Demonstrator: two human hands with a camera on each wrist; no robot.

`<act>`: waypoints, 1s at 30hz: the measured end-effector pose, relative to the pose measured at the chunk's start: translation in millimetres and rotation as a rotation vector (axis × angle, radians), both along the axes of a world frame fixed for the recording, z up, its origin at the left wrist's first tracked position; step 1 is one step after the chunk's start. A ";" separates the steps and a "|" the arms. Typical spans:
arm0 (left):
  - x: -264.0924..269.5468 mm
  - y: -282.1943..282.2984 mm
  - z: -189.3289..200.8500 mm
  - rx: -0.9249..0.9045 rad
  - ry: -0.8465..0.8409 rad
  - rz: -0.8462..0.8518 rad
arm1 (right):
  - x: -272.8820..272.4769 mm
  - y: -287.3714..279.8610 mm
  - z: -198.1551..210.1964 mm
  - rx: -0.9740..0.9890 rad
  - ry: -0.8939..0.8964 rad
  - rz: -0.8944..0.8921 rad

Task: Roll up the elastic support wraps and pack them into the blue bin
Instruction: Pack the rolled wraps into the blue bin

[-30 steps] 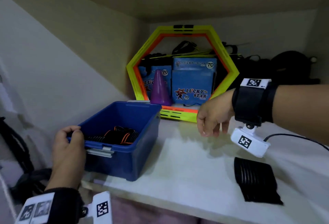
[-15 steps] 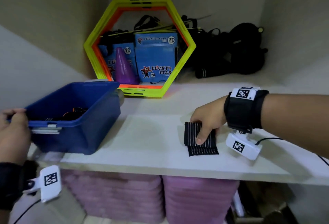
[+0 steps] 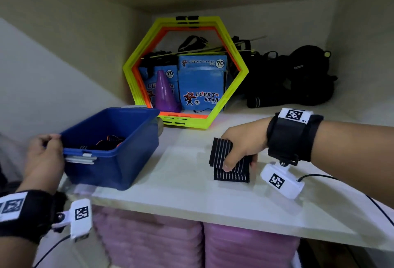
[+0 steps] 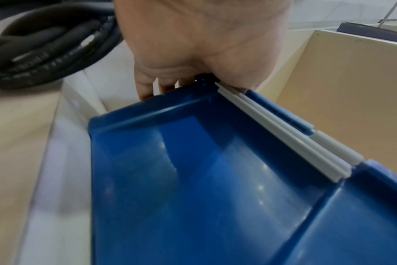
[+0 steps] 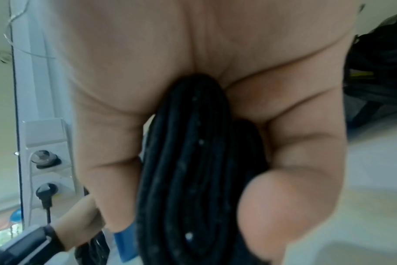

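My left hand (image 3: 43, 161) grips the near-left corner of the bin (image 3: 119, 156), fingers curled over its rim, at nine o'clock on the shelf (image 3: 183, 182). My right hand (image 3: 241, 146) clasps a black wrap (image 3: 221, 150), thumb and fingers around it, at three o'clock from the bin, just above the shelf. Rolled wraps (image 3: 104, 143) lie inside the bin.

A sports-gear storage cupboard: a shelf (image 3: 191, 184) holds hexagonal agility rings (image 3: 234, 88), a purple training cone (image 3: 165, 95), boxed "Lucky Star" goods (image 3: 201, 84) and black bags (image 3: 298, 80).
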State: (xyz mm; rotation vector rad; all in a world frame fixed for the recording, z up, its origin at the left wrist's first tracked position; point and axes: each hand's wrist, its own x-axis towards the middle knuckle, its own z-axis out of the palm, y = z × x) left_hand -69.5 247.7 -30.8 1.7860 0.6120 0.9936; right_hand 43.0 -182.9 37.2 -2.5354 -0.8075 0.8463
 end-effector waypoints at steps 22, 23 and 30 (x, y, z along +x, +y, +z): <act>10.9 -6.8 -5.1 -0.133 -0.104 -0.010 | 12.8 234.4 86.7 0.471 -0.014 0.088; 10.5 -6.6 -5.8 -0.130 -0.091 -0.012 | 15.4 243.7 88.0 0.453 -0.027 0.099; 7.1 -8.0 -4.3 -0.098 -0.117 -0.016 | 33.5 301.6 91.3 0.111 -0.190 0.254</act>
